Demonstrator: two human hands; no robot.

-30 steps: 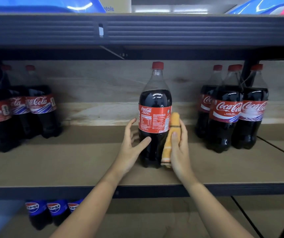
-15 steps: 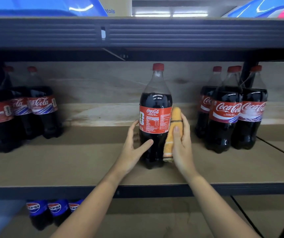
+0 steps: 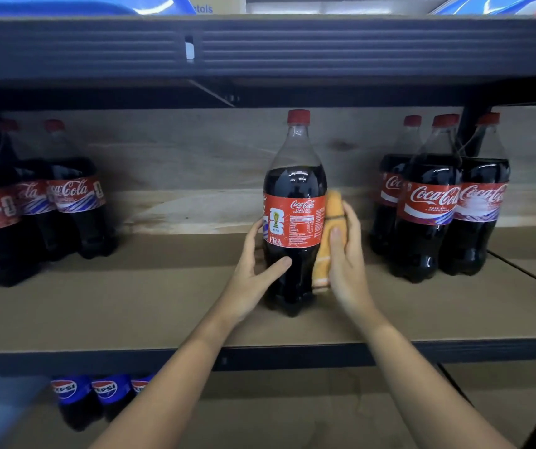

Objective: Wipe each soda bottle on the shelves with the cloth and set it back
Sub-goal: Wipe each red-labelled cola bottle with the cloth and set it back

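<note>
The shelf [image 3: 98,306] edge runs under my wrists, with bare board on both sides. My left hand [image 3: 253,273] cups the bottle [image 3: 294,222] low, thumb across its front. My right hand [image 3: 346,254] presses the cloth [image 3: 329,234] flat against its right side. Further bottles [image 3: 435,202] stand well apart, right and left.

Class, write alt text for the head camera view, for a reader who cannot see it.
A left hand steadies an upright red-capped plastic cola bottle on a brown shelf board while the right hand presses a folded orange cloth against its side. More cola bottles stand at both sides.
</note>
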